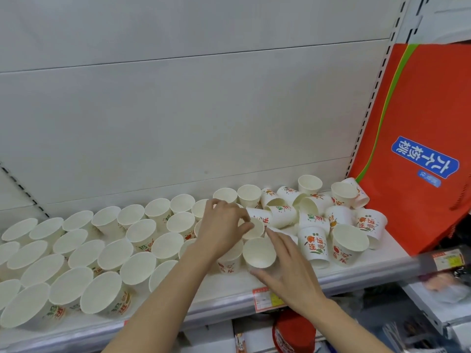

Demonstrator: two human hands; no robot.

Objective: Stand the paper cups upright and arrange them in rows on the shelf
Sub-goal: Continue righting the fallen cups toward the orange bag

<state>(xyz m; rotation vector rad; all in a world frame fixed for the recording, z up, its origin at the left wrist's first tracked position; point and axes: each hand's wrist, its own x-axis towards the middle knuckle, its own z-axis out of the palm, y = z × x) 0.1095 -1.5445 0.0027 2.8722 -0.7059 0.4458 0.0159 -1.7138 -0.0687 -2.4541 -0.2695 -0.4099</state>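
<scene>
Several white paper cups (109, 253) with red and green print stand upright in rows across the left and middle of the white shelf (229, 294). At the right lies a jumble of cups (316, 207), some tipped on their sides, some upside down. My left hand (224, 225) pinches the rim of an upright cup (254, 229) at the edge of the rows. My right hand (285, 266) has its fingers and thumb curled round another upright cup (258, 252) just in front of it.
A tall red bag (413, 128) with a blue label leans at the shelf's right end, touching the jumbled cups. The white back panel (178, 110) rises behind. Price tags (265, 299) sit on the front rail. Lower shelves with packaged goods (293, 332) show below.
</scene>
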